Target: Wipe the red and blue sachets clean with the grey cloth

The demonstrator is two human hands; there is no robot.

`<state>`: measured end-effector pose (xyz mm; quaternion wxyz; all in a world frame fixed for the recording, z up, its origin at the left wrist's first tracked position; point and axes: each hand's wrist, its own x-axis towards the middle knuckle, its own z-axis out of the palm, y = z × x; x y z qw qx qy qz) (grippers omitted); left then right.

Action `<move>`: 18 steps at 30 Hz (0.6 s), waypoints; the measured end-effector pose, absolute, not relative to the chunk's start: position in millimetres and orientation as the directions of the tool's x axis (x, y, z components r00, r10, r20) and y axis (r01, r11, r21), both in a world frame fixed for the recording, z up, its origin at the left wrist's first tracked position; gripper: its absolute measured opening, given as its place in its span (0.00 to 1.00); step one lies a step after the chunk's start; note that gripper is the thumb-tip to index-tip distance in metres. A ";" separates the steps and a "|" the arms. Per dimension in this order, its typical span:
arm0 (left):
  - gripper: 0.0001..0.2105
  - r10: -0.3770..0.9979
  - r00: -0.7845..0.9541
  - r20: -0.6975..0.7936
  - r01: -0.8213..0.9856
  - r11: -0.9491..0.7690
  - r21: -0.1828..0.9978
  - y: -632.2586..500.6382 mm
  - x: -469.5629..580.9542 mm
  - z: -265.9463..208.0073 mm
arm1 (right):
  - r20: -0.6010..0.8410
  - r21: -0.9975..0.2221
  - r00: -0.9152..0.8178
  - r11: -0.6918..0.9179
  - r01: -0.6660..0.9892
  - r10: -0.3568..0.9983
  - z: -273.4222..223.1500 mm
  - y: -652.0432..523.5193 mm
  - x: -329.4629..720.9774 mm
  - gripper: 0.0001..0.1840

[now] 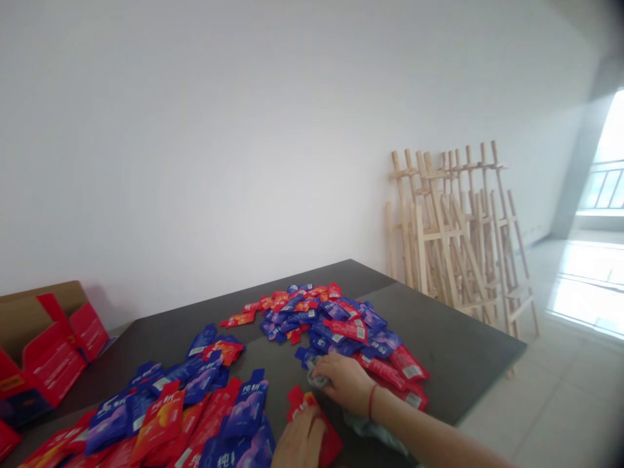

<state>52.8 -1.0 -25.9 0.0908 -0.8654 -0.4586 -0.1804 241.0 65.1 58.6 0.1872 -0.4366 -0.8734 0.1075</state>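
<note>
My left hand [298, 443] is at the bottom edge, its fingers curled over a red pouch [331, 443] with an orange print; the thumb side is partly hidden. Beside it, my right hand [348, 382], with a red string at the wrist, is closed round a crumpled grey-green cloth [373, 429]. Part of that cloth sticks out past the fingers and more trails under the forearm. Just beyond the right hand is a heap of red and blue pouches [336, 325]. To the left of my left hand lies another pile of pouches [190, 403], several overlapping.
An open red cardboard box [53, 361] stands at the table's left end. The dark table [429, 325] borders a white wall. Several wooden easels [443, 234] lean together beyond its right corner, with a bright window [607, 169] at far right.
</note>
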 end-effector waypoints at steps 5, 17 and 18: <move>0.44 0.937 0.283 0.206 0.912 -0.329 0.243 5.7 35.0 -8.6 | 0.185 -0.229 -0.859 0.871 0.435 0.477 52.3 46.7 243.0 0.12; 0.52 0.971 0.218 -0.101 0.931 -0.176 0.319 -7.9 60.2 49.1 | 0.131 -0.163 -0.721 0.732 0.661 0.681 53.8 79.7 213.4 0.14; 0.52 0.972 0.209 -0.104 0.934 -0.167 0.315 -7.6 59.6 48.2 | 0.130 -0.162 -0.741 0.752 0.640 0.659 54.1 80.0 214.3 0.14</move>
